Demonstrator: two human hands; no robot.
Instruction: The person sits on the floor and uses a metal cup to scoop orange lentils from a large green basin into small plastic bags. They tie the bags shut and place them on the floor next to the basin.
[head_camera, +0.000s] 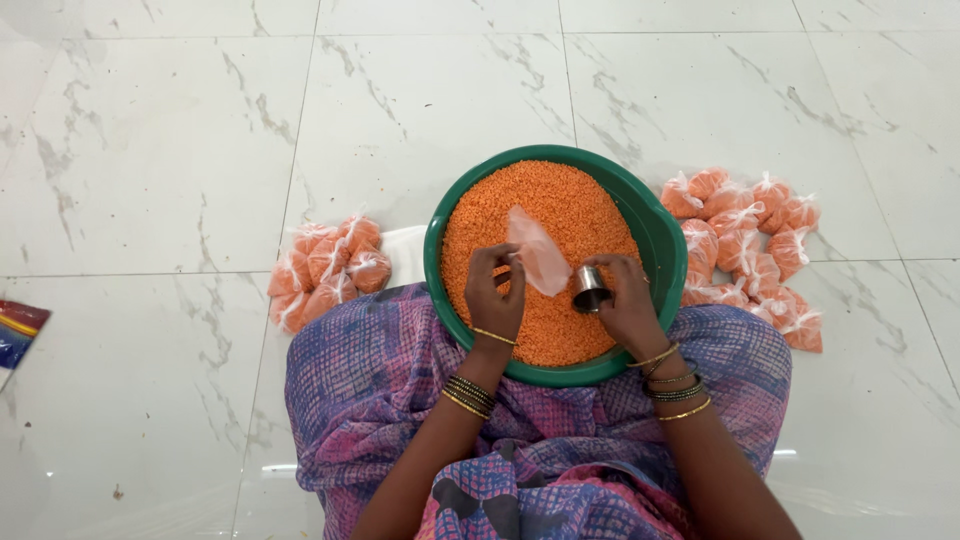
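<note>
- Left hand: fingers curled, thumb and fingertips pinching the lower edge of a small clear plastic bag.
- The bag rises from that pinch and leans away from the person, toward the right hand; it looks limp and nearly empty.
- Right hand: fingers closed around a small steel cup, tipped on its side with its mouth toward the bag, just beside the bag's lower end.
- Beneath both hands: a heap of orange lentils filling a green round basin. The basin rests against the person's lap, on a purple patterned cloth.
- Outward from the left hand: a cluster of tied lentil packets on the white marble floor.
- Outward from the right hand: a larger pile of tied packets, touching the basin's outer wall.
- Both wrists carry gold and dark bangles.
</note>
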